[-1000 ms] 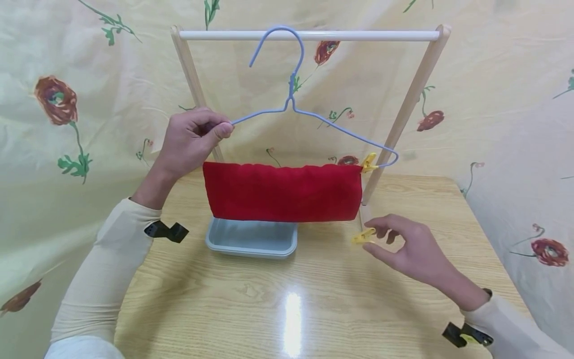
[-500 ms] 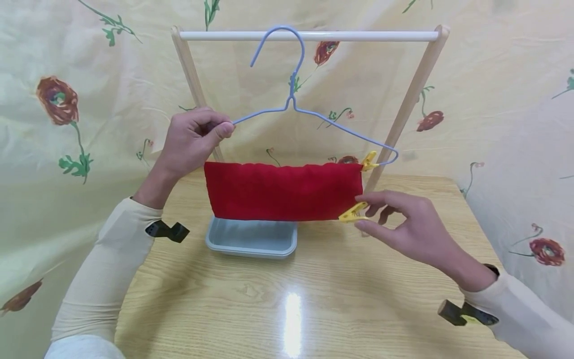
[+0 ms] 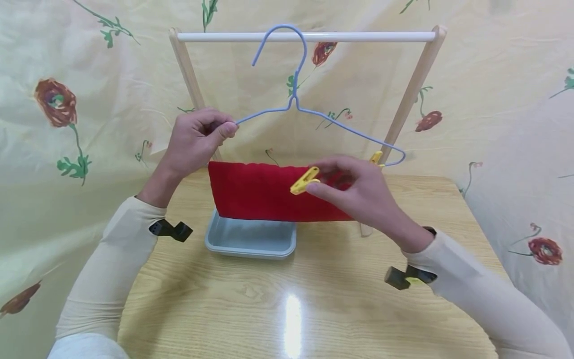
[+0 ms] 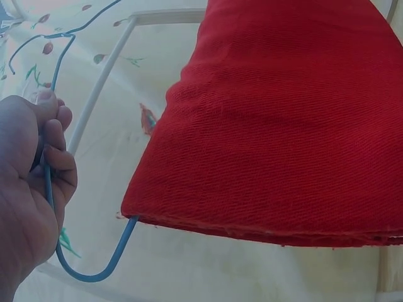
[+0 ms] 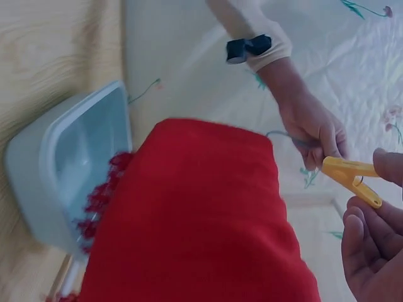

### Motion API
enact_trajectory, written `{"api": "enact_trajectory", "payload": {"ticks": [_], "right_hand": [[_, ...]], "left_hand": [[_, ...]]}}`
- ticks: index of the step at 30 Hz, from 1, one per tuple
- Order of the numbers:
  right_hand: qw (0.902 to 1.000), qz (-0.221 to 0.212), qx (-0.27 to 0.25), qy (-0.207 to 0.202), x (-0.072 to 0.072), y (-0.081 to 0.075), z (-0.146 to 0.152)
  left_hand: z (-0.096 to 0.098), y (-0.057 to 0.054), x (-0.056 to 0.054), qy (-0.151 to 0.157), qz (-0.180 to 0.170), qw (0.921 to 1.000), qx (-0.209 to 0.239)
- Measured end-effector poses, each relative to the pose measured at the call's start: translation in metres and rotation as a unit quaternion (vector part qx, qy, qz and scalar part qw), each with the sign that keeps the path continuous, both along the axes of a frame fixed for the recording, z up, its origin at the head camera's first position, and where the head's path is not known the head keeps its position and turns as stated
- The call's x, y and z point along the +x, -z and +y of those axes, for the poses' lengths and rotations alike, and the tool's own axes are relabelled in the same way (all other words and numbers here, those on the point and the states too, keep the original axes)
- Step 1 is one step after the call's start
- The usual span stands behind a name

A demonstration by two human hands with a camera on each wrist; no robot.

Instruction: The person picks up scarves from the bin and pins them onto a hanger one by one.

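Note:
My left hand (image 3: 197, 142) grips the left arm of a blue wire hanger (image 3: 350, 129), holding it up in front of a rack. Over the hanger's lower bar hangs a folded red cloth (image 3: 255, 192); in the left wrist view the bar's bent end sticks out past the cloth's edge. Between thumb and fingers, my right hand (image 3: 354, 187) pinches a yellow clothespin (image 3: 305, 181), which overlaps the cloth's middle in the head view. A second yellow clothespin (image 3: 375, 157) sits at the cloth's right end on the bar, partly hidden behind my right hand.
Behind the hanger stands a wooden rack with a white rod (image 3: 358, 37). A light blue plastic tub (image 3: 251, 249) rests on the wood-grain table (image 3: 233, 309) below the cloth. Flowered fabric (image 3: 493, 124) covers the background.
My right hand has moved left and up with its clothespin, from right of the cloth to in front of it. The left hand and hanger have shifted slightly right.

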State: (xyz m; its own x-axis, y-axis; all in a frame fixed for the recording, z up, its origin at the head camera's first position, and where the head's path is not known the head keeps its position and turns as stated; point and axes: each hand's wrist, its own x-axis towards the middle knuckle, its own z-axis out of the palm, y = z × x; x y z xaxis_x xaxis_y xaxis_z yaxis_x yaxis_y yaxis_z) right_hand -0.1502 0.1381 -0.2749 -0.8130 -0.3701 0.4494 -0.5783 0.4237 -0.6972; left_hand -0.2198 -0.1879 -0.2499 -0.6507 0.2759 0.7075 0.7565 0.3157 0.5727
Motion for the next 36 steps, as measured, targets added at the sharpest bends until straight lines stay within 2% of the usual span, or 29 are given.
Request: {"api": "enact_trajectory", "payload": {"ticks": [7,12,18,21,28,36], "right_hand": [[0.999,-0.035,-0.026,-0.003,-0.022,-0.011,-0.037],[0.9966,-0.079,-0.018,0.013,-0.034,-0.019,-0.059],[0.9928,-0.118,-0.015,0.004,-0.047,-0.02,-0.082],[0.9927,-0.119,-0.017,-0.009,-0.052,-0.018,-0.092],[0.9967,-0.077,0.0,-0.027,-0.061,-0.016,-0.106],[0.9963,-0.073,-0.006,-0.045,-0.07,-0.022,-0.115]], "left_hand": [[0.003,0.0,-0.001,0.02,0.006,0.9998,0.004],[0.007,0.001,0.001,0.023,-0.002,0.9997,0.004],[0.01,0.003,0.002,0.033,-0.003,0.9994,0.008],[0.012,0.003,0.002,0.036,0.001,0.9993,0.012],[0.015,0.003,0.001,0.041,-0.001,0.9991,0.015],[0.017,0.003,0.001,0.042,-0.005,0.9989,0.019]]}}
